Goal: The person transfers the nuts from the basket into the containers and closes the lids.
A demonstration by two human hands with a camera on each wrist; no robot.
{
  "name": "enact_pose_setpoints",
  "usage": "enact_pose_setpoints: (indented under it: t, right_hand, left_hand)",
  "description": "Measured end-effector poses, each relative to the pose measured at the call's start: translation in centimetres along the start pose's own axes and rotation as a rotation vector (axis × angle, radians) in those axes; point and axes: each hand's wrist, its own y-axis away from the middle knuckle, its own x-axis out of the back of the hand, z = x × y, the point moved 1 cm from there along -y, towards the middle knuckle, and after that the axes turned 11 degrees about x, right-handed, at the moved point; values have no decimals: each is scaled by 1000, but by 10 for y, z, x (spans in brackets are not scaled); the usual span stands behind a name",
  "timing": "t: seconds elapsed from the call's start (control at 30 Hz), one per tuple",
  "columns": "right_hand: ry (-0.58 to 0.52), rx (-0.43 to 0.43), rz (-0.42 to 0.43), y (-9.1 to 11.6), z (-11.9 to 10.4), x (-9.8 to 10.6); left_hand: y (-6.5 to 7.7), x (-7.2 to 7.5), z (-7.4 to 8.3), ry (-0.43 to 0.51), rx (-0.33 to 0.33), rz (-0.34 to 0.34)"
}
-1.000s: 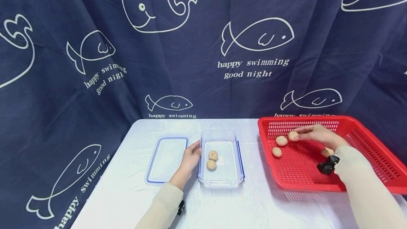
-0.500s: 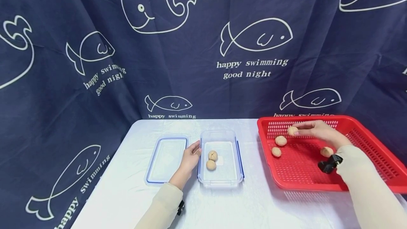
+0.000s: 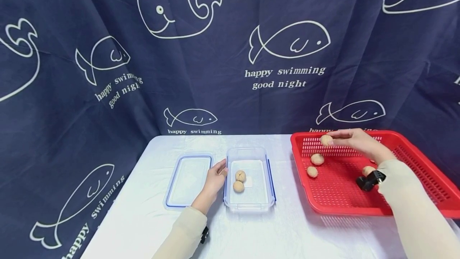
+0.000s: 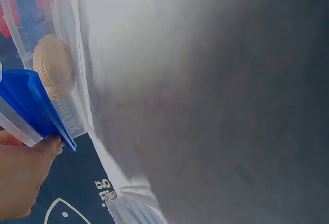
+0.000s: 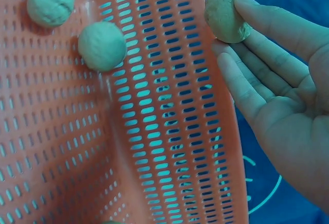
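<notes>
My right hand (image 3: 359, 142) pinches a walnut (image 3: 326, 140) between thumb and fingertips, above the far rim of a red plastic basket (image 3: 334, 199). The right wrist view shows that walnut (image 5: 226, 14) at the fingertips, apart from the basket. Two walnuts (image 3: 317, 159) lie at the basket's left end; others sit partly hidden under my right wrist. A clear food container (image 3: 255, 203) with blue side flaps holds two walnuts (image 3: 240, 176). At its left side, my left hand (image 3: 215, 177) grips the edge, the thumb against a blue flap (image 4: 36, 100) in the left wrist view.
A clear lid with a blue seal (image 3: 188, 181) lies flat, left of the container. White cloth (image 3: 284, 231) covers the table. Behind it hangs a dark blue curtain (image 3: 230, 83) with white fish drawings.
My right hand has raised the walnut from the basket's floor up to about the height of its far rim, slightly leftward. My left hand and the container have stayed still.
</notes>
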Motion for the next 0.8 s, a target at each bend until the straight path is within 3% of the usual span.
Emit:
enact_pose_setpoints:
  t: [0.3,0.8]
  right_hand:
    - [-73,19,16,-7,-19,0]
    - [-68,52,26,-35,-59,-14]
  left_hand:
    - [-3,0,-2,10,-4,-7]
    - [-2,0,0,18,-8,-9]
